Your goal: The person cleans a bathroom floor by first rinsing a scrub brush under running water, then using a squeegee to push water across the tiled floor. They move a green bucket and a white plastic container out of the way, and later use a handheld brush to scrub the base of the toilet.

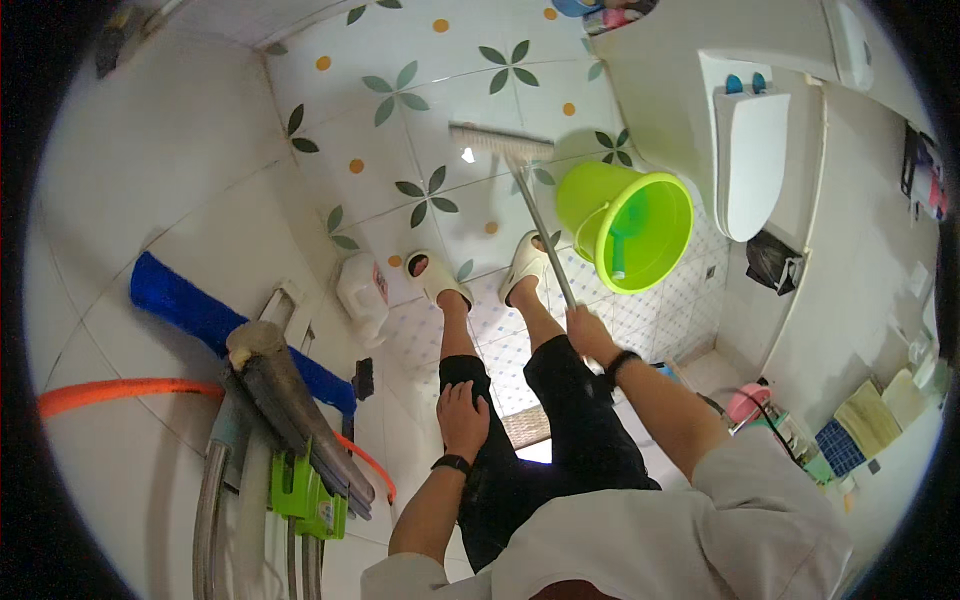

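Observation:
My right hand (592,334) is wrapped around the upper part of a long metal handle (546,232). At its far end a wide floor scrub brush (501,141) has its head on the white tile floor (469,97), patterned with leaves and orange dots. The brush head looks slightly blurred. My left hand (462,420) lies flat on my left knee, over the black shorts (480,487), holding nothing. A lime-green bucket (581,187) stands to the right of the handle. Inside it is a green dipper (618,251) with a long grip.
A white plastic jug (362,292) stands by the left wall. Mops with a blue head (176,296), a green clamp (307,495) and an orange hose (127,394) crowd the lower left. The toilet (754,161) and a black bag (771,262) are to the right.

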`<act>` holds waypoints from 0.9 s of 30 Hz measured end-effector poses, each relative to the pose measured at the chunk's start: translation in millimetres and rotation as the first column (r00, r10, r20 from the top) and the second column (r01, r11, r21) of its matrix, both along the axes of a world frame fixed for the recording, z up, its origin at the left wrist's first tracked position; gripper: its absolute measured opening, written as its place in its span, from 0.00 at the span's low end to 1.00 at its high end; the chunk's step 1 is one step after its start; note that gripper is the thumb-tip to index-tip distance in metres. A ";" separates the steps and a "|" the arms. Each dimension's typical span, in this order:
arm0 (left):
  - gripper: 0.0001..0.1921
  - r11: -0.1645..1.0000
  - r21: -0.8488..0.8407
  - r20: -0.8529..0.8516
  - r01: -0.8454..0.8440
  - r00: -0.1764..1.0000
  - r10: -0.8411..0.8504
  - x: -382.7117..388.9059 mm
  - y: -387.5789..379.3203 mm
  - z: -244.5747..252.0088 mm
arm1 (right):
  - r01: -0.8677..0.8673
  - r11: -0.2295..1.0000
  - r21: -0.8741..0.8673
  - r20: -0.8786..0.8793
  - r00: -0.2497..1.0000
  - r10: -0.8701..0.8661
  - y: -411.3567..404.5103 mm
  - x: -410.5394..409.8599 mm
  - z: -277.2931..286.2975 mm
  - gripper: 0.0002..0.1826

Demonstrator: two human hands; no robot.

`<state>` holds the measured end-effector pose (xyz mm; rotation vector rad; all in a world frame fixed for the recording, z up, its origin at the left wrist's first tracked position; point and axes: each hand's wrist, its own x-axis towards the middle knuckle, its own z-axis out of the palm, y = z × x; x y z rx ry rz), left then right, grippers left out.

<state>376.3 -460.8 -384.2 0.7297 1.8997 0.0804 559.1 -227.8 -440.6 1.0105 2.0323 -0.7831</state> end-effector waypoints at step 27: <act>0.29 0.796 0.007 -0.541 -0.605 0.667 0.513 -137.1 -0.2 -225.9 | 0.132 0.980 -0.150 0.209 0.973 -0.099 11.4 -53.7 -28.7 0.15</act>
